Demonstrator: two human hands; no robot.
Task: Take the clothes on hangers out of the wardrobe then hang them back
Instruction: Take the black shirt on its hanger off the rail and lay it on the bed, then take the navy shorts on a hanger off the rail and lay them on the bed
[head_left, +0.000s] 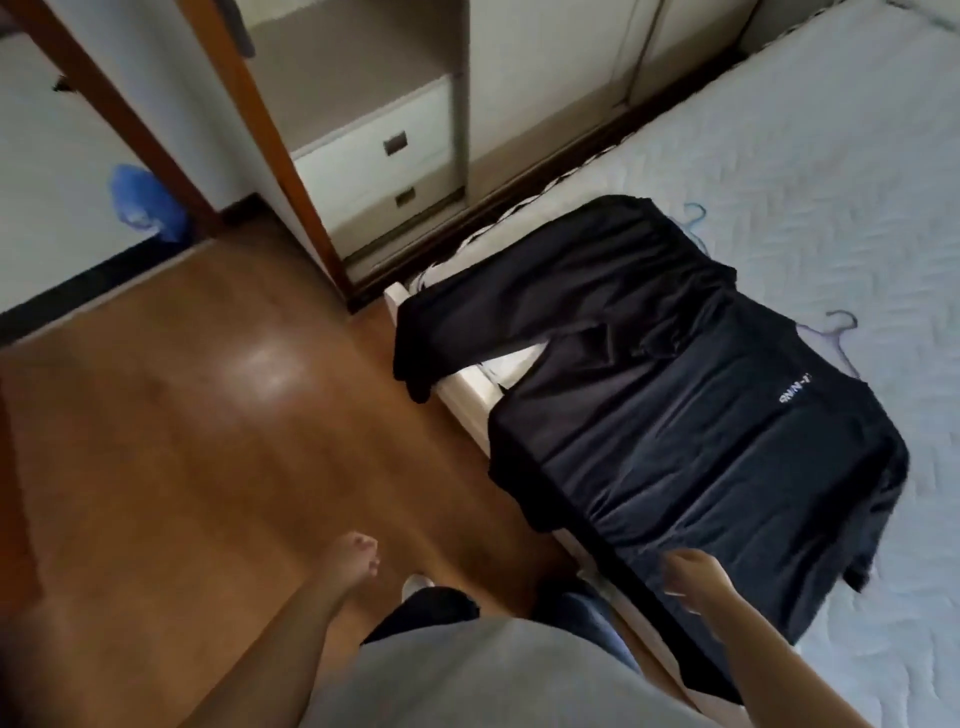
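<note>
Two dark garments lie on the white bed. The nearer one is a dark T-shirt (691, 457) with small white lettering, and its pale hanger hook (841, 325) sticks out at the collar. Behind it lies a second dark garment (561, 291), drooping over the bed's corner, with its own hanger hook (696, 215). My right hand (696, 577) is over the T-shirt's lower hem, blurred, fingers apart, gripping nothing that I can see. My left hand (353, 558) hangs over the wooden floor, loosely curled and holding nothing. The wardrobe (363, 67) stands open at the top.
Two white drawers (384, 156) sit low inside the wardrobe, behind a brown wooden door frame (270, 140). A blue object (143, 202) shows at the left wall. The bed's edge (457, 400) runs diagonally beside my legs. Brown floor (182, 415) fills the left.
</note>
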